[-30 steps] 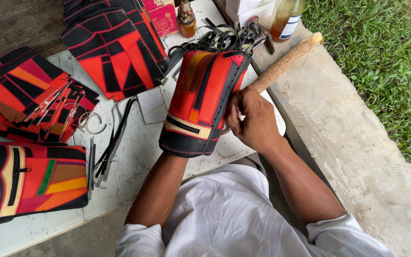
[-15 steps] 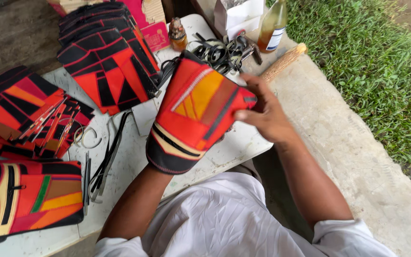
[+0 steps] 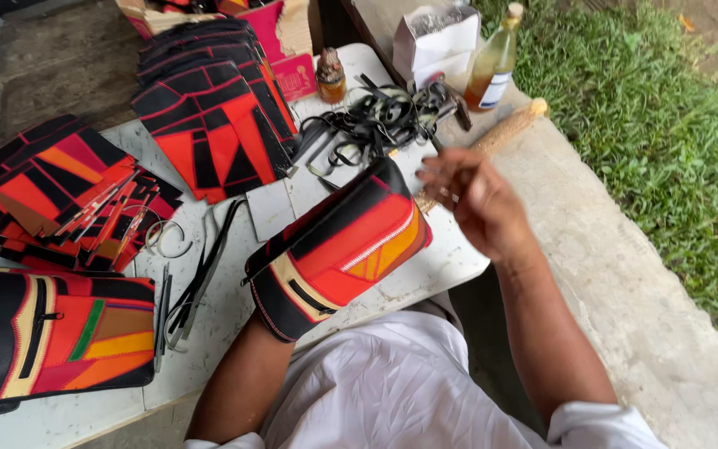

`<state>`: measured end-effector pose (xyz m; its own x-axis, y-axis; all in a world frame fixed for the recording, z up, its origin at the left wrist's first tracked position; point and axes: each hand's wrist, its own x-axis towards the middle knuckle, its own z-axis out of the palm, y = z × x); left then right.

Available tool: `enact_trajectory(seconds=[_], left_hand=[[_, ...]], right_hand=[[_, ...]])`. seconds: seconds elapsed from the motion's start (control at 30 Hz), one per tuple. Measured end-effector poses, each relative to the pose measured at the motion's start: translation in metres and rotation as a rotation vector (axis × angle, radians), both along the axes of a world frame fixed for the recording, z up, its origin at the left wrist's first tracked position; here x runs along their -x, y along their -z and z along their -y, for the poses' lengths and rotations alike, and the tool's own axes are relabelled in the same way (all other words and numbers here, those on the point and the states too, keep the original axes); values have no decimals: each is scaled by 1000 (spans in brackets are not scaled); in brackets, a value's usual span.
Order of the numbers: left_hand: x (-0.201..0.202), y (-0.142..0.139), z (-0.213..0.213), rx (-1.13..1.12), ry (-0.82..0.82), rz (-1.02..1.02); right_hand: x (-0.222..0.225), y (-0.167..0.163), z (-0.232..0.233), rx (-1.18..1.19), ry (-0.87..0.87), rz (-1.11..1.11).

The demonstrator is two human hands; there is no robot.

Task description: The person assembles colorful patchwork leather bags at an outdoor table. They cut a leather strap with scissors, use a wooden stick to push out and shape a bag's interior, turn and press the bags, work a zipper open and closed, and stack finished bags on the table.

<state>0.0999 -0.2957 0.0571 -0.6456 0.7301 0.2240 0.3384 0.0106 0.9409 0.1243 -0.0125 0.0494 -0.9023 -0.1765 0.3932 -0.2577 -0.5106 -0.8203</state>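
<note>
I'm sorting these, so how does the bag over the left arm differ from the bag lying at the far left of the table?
The bag on the arm is lifted and tilted, with the left hand hidden inside; the flat bag lies on the table, untouched. The flat bag shows a green strip; the other shows none. Both are black, red and orange patchwork.

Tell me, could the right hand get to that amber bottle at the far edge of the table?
Probably yes. The right hand is free and raised above the table, and the amber bottle stands just beyond it. Only the wooden handle lies between them, low on the table.
</note>
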Motion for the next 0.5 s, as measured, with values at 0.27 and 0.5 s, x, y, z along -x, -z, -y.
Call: enact_trajectory(seconds=[0.27, 0.5], left_hand=[[1, -10, -33, 34, -81, -227], [-8, -18, -10, 18, -110, -195]], right_hand=[[-8, -23, 18, -39, -163, 256], [-28, -2, 27, 56, -191, 346]])
